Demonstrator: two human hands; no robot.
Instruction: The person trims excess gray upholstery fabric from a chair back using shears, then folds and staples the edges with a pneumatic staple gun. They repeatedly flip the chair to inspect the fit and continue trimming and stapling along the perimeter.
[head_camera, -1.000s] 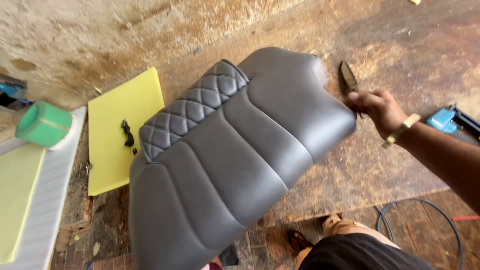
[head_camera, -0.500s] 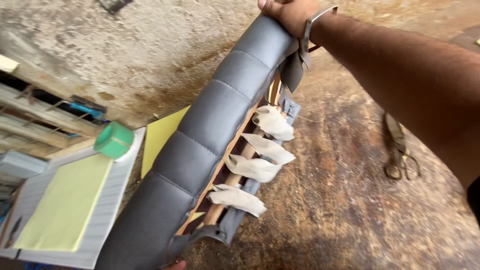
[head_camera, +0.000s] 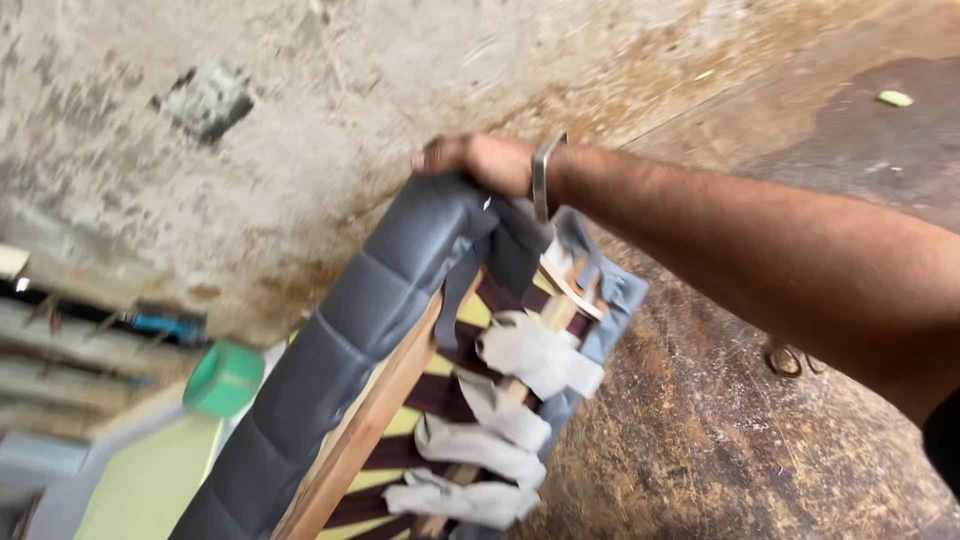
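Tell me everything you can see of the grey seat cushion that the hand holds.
The grey seat cushion is tipped up on edge, its underside facing the camera. The cover looks like smooth grey leatherette, stitched into padded panels. Behind it show a pale wooden frame, dark webbing straps over yellow foam, and loose whitish fabric flaps along the edge. The right hand grips its top corner. It stands over a worn, stained work surface, against a rough wall.

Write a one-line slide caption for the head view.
Right hand grips the top edge of a grey upholstered seat cushion, tilted to show its wooden frame.
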